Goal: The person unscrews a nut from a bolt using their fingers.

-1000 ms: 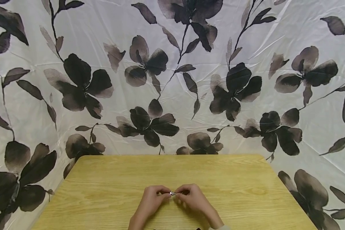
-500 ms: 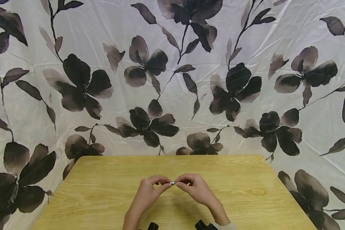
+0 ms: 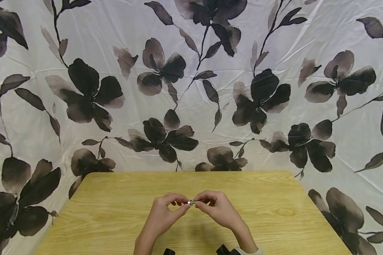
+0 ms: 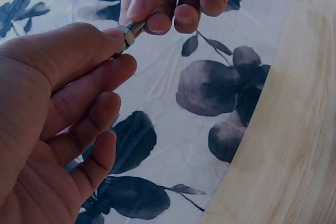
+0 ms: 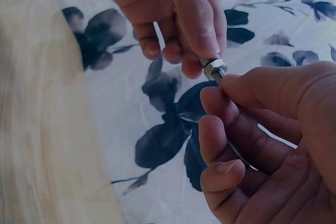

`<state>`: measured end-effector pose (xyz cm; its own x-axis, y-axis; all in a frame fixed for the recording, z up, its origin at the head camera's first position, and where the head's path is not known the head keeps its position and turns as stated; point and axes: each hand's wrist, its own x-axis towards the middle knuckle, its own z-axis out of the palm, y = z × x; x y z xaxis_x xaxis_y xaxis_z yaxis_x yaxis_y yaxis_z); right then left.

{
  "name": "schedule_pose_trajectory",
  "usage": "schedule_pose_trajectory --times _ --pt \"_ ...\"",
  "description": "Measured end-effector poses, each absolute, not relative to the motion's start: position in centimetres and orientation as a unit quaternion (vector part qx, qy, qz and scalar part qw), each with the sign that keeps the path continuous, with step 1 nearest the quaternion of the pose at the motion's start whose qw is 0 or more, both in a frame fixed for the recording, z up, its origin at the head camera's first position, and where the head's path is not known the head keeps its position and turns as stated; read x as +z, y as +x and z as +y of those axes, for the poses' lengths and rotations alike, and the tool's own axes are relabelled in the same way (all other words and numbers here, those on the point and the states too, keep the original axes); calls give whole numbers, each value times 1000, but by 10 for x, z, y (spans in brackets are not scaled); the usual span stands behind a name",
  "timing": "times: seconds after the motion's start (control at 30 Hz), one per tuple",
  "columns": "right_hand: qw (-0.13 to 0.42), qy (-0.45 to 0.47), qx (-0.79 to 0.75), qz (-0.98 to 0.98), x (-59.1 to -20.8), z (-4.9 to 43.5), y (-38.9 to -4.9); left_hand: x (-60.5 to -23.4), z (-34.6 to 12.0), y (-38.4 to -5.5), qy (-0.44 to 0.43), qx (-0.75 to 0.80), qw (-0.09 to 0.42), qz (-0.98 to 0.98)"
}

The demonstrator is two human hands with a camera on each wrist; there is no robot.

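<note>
A small silver bolt (image 5: 219, 79) with a hex nut (image 5: 214, 68) on it is held between both hands, in the middle of the head view. My left hand (image 3: 166, 212) pinches one end between thumb and index finger, close behind the nut; its fingers cover that end. From the other side my right hand (image 3: 221, 210) pinches the threaded end with thumb and index finger. A short stretch of thread shows between the nut and the right fingertips in the right wrist view. The other fingers of both hands are loosely bent and hold nothing.
Below the hands lies a light wooden table (image 3: 115, 226) with rounded far corners. A white cloth (image 3: 210, 106) printed with dark flowers hangs behind and around it. Black cylinder-like pieces (image 3: 223, 249) show by the wrists at the bottom edge.
Both hands have risen in the head view together with the bolt, mostly in the first half second. The forearms show more, and black pieces have come into view by the wrists.
</note>
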<state>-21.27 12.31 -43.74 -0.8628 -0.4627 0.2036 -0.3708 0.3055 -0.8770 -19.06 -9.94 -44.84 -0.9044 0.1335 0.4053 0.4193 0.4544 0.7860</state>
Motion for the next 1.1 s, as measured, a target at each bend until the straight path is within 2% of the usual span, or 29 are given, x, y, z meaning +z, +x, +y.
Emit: schedule_pose_trajectory --times 0.23,0.83,1.1 --pt "43 -260 -536 802 -430 127 -211 -447 -98 -191 -175 -505 158 -830" --pt "18 -235 -559 795 -424 129 -205 -450 -94 -193 -257 -503 264 -782" --pt "23 -225 -560 797 -421 127 -204 -448 -92 -192 -284 -505 284 -764"
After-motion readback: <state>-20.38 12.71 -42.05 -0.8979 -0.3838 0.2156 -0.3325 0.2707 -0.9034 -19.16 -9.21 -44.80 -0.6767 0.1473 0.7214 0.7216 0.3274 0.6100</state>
